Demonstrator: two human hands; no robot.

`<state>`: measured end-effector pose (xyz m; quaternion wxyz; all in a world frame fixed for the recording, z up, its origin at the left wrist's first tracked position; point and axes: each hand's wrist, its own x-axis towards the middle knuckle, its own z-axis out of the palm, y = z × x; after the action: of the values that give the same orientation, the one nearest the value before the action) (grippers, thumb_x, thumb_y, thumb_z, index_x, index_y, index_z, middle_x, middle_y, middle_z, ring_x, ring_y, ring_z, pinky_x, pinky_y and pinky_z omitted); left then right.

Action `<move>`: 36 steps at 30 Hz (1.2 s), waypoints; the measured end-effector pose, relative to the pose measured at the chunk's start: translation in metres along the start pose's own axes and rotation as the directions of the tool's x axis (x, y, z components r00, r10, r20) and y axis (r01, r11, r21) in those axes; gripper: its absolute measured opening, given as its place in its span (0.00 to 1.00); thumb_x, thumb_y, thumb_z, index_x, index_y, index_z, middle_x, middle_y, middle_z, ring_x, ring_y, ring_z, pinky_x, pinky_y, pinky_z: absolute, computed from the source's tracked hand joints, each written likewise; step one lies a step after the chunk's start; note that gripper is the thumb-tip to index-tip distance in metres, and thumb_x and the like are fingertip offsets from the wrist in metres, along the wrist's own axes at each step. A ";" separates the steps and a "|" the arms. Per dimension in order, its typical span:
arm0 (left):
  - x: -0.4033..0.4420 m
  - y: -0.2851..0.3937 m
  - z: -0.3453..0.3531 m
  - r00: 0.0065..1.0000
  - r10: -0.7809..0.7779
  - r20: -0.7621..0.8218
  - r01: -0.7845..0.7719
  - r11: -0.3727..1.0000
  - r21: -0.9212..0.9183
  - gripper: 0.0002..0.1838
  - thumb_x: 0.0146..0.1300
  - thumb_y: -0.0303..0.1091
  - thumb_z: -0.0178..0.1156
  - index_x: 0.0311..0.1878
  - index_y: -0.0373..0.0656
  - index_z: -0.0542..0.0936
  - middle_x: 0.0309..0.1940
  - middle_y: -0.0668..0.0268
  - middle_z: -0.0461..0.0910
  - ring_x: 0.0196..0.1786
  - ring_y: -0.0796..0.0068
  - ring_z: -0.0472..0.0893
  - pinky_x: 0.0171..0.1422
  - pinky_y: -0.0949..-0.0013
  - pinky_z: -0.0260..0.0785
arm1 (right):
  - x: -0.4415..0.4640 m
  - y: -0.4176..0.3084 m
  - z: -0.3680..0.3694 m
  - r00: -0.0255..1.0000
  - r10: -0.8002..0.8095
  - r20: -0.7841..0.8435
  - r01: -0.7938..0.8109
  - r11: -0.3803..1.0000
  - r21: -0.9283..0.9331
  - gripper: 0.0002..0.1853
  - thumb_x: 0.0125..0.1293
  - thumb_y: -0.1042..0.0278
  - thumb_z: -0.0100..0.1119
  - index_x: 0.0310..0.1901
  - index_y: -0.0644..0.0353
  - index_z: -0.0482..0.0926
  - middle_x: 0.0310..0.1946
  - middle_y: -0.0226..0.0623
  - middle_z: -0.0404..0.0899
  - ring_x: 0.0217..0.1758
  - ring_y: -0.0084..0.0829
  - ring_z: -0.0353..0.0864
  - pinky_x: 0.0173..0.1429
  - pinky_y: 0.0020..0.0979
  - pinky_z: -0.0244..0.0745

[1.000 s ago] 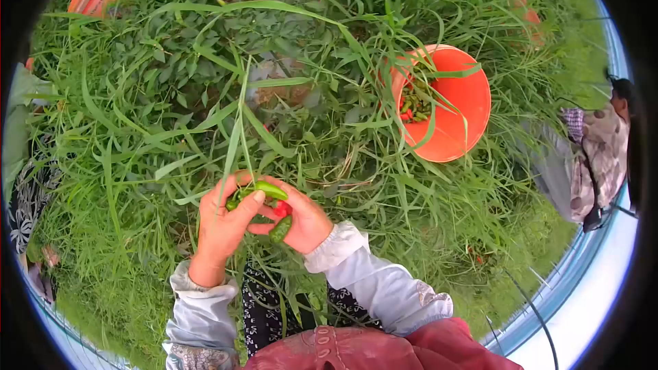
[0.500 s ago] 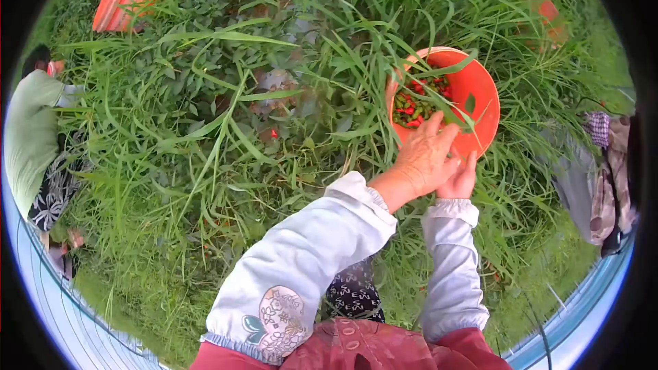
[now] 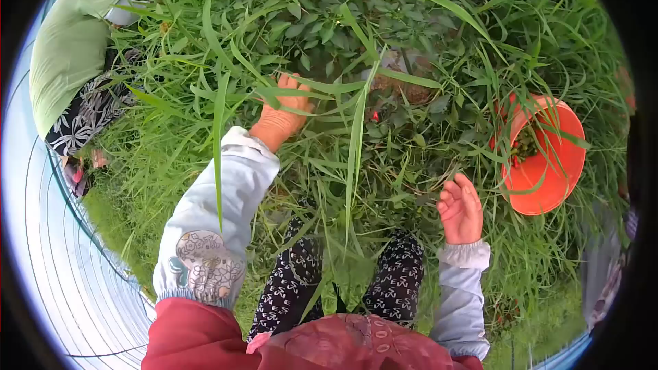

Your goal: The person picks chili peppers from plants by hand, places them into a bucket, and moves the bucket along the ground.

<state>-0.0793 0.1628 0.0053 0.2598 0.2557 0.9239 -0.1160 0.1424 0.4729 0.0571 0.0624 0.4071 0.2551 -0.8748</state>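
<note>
My left hand reaches into the green plants left of centre, back of the hand up. Its fingers look stretched forward, partly covered by grass blades, and I see nothing held in them. Lower right, my right hand is held palm up above the grass, fingers loosely bent and apart, with nothing in it. To its right an orange bucket leans tilted in the grass, apart from the hand. Inside are green and red peppers, partly hidden by blades. A small red pepper shows among the leaves between my hands.
Leafy pepper plants and long grass surround my legs. At the upper left another person in a green top bends over the plants. White sheeting borders the lower left.
Both hands have left the bucket. My left hand has moved left into the plants; my right hand has drawn back. The view has shifted, and the bucket now appears farther right and more tilted.
</note>
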 end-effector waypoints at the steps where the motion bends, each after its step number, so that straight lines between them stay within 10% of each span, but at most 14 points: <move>1: -0.004 -0.027 0.011 0.995 -0.068 0.068 0.062 0.995 0.080 0.28 0.51 0.47 0.59 0.54 0.44 0.68 0.49 0.58 0.71 0.56 0.59 0.68 0.58 0.49 0.57 | 0.005 0.016 0.017 0.999 0.041 0.005 -0.041 0.999 -0.035 0.17 0.65 0.66 0.48 0.52 0.65 0.68 0.41 0.43 0.78 0.38 0.30 0.79 0.38 0.28 0.76; 5: -0.036 -0.093 0.025 0.851 -0.134 0.508 0.077 0.988 0.132 0.38 0.51 0.50 0.58 0.63 0.46 0.58 0.52 0.55 0.72 0.50 0.58 0.75 0.51 0.58 0.68 | 0.025 0.071 0.068 0.990 0.142 0.016 -0.137 0.975 -0.176 0.15 0.65 0.67 0.48 0.51 0.64 0.69 0.40 0.42 0.77 0.38 0.29 0.79 0.38 0.27 0.76; 7: -0.062 -0.129 0.084 0.829 -0.148 0.540 0.098 0.988 0.121 0.28 0.50 0.42 0.60 0.55 0.44 0.66 0.35 0.58 0.80 0.37 0.61 0.81 0.36 0.61 0.72 | 0.030 0.096 0.092 0.978 0.205 -0.022 -0.206 0.961 -0.185 0.15 0.64 0.66 0.49 0.50 0.62 0.70 0.40 0.41 0.78 0.37 0.29 0.79 0.39 0.28 0.75; 11: -0.145 -0.138 0.139 0.913 -0.136 0.385 0.200 0.971 -0.132 0.10 0.56 0.31 0.49 0.40 0.40 0.73 0.29 0.55 0.80 0.33 0.54 0.80 0.36 0.57 0.72 | 0.044 0.131 0.124 0.954 0.298 -0.022 -0.275 0.846 -0.456 0.12 0.63 0.66 0.51 0.47 0.59 0.73 0.39 0.38 0.79 0.34 0.26 0.78 0.35 0.25 0.72; 20: -0.199 -0.071 0.183 0.886 -0.297 0.357 0.415 0.851 -0.322 0.08 0.58 0.30 0.45 0.39 0.39 0.71 0.23 0.52 0.78 0.27 0.52 0.79 0.29 0.56 0.70 | 0.145 0.196 0.150 0.988 0.111 0.110 0.011 0.652 -0.758 0.11 0.61 0.71 0.51 0.45 0.59 0.74 0.37 0.36 0.79 0.34 0.22 0.76 0.35 0.22 0.70; 25: -0.206 -0.053 0.202 0.906 -0.300 0.300 0.402 0.833 -0.380 0.10 0.59 0.30 0.44 0.42 0.39 0.70 0.24 0.51 0.78 0.26 0.51 0.78 0.29 0.56 0.70 | 0.172 0.224 0.194 0.955 0.002 0.295 0.294 0.085 -0.952 0.13 0.59 0.63 0.54 0.45 0.58 0.74 0.42 0.43 0.77 0.42 0.41 0.76 0.48 0.34 0.71; 31: -0.204 -0.048 0.199 0.904 -0.268 0.334 0.376 0.869 -0.322 0.15 0.60 0.30 0.42 0.49 0.37 0.69 0.25 0.55 0.79 0.26 0.58 0.79 0.28 0.60 0.71 | 0.225 0.288 0.168 0.846 -0.125 0.519 0.499 -0.162 -0.851 0.13 0.57 0.69 0.58 0.44 0.58 0.75 0.38 0.39 0.77 0.38 0.37 0.76 0.45 0.32 0.70; 33: -0.204 -0.048 0.199 0.908 -0.263 0.326 0.371 0.867 -0.333 0.17 0.59 0.29 0.43 0.51 0.37 0.68 0.25 0.54 0.79 0.26 0.59 0.79 0.29 0.60 0.71 | 0.214 0.275 0.171 0.996 0.007 0.091 0.075 0.517 -0.853 0.12 0.58 0.68 0.56 0.43 0.60 0.75 0.39 0.39 0.77 0.40 0.35 0.73 0.49 0.31 0.69; 36: -0.203 -0.050 0.192 0.907 -0.228 0.354 0.340 0.892 -0.298 0.19 0.59 0.29 0.43 0.54 0.35 0.66 0.26 0.57 0.79 0.27 0.61 0.80 0.29 0.62 0.72 | 0.196 0.231 0.181 0.949 -0.019 0.315 0.304 -0.209 -0.929 0.12 0.56 0.60 0.55 0.39 0.55 0.77 0.28 0.39 0.78 0.31 0.36 0.76 0.38 0.32 0.71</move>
<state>0.1237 -0.0298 -0.0419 0.4230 0.0439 0.9047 -0.0240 -0.0374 0.2031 -0.0821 0.2610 0.0907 0.8763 -0.3947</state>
